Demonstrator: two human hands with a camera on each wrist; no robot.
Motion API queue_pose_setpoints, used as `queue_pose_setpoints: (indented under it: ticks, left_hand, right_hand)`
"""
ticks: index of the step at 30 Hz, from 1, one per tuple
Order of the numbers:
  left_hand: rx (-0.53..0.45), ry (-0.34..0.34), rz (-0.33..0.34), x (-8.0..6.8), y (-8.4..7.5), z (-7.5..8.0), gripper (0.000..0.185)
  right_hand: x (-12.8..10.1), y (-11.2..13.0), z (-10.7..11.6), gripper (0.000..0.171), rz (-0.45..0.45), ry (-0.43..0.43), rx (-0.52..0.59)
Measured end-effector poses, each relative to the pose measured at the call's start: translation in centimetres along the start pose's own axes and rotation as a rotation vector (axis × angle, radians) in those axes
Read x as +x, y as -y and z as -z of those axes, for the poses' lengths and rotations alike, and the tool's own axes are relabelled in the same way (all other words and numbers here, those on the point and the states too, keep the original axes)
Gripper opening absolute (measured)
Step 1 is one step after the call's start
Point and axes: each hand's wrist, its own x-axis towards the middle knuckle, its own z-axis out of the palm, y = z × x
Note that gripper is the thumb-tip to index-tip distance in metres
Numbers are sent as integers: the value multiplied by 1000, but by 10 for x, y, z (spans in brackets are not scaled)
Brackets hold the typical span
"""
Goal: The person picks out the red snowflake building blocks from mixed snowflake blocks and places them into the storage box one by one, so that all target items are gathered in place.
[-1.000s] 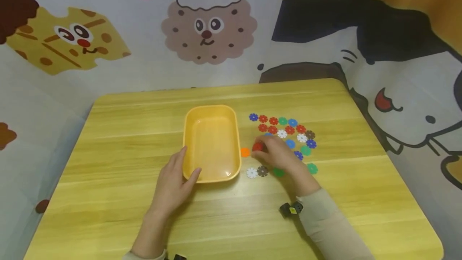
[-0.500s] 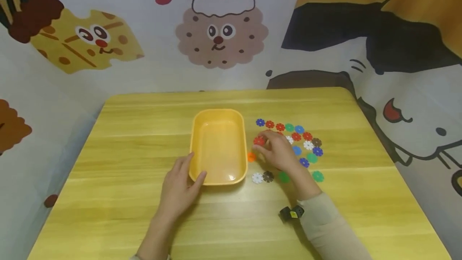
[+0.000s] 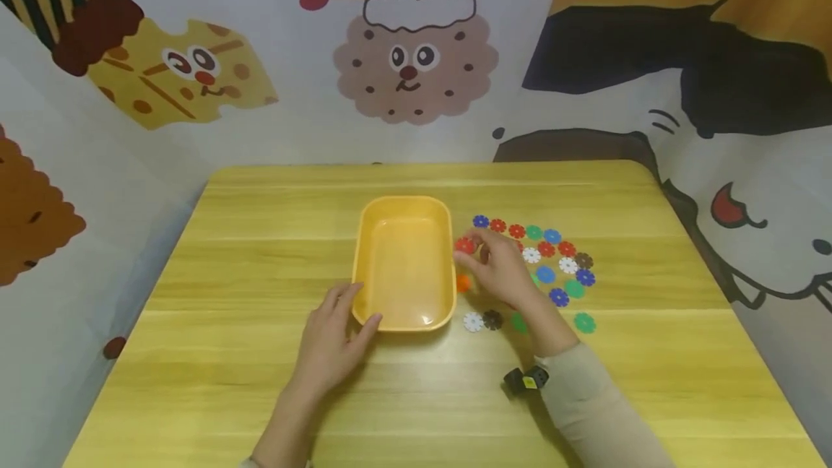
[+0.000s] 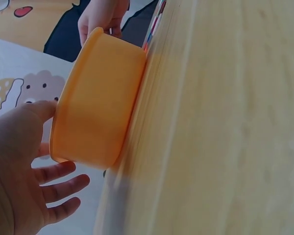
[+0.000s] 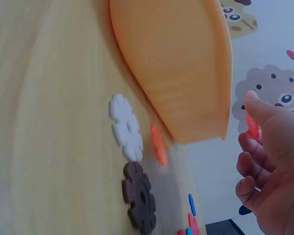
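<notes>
Right hand (image 3: 499, 266): mine, thumb and fingertip pinching a red disc (image 3: 464, 245).
Red disc: raised, just right of the yellow tray (image 3: 406, 258).
Left hand (image 3: 331, 334): mine, fingers loosely spread, touching the tray's near left corner.
Orange disc (image 3: 464, 283): flat on the table (image 3: 260, 258), near the tray's right side.
White disc (image 3: 473, 321): beside the brown disc (image 3: 492, 320), nearer me.

Left hand (image 3: 333, 344) loosely splayed — right hand (image 3: 502, 271) in a pinch

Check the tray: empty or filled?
Empty: the floor of the tray shows bare in the head view. The right hand holds a red disc outside it.
</notes>
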Motion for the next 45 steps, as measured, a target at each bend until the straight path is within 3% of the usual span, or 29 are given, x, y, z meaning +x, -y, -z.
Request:
queue_pose_setpoints:
  ticks: [3,10,13,19,28,37,45]
  left_hand:
    - [-27,-20,17,1,2,-1,63]
    - [-103,-136,9,5,5,-4,50]
    - [-158,-156,54,8,4,-4,47]
    - [-260,-133,149,10,6,-4,48]
    - [-397,-110,172,10,5,-6,49]
    - [-431,-88,206,8,3,-8,50]
    - [-414,-95,210,5,6,-4,51]
  right_hand:
    - [4,2,-2,44,25,-2,3]
    - [12,11,-9,42,73,12,-4]
    - [16,18,-13,44,76,44,-3]
    - [25,31,-23,43,74,101,-24]
    - [38,36,-32,41,146,106,-62]
    - [71,47,-46,41,247,164,-135]
    - [101,56,-63,38,282,242,-175]
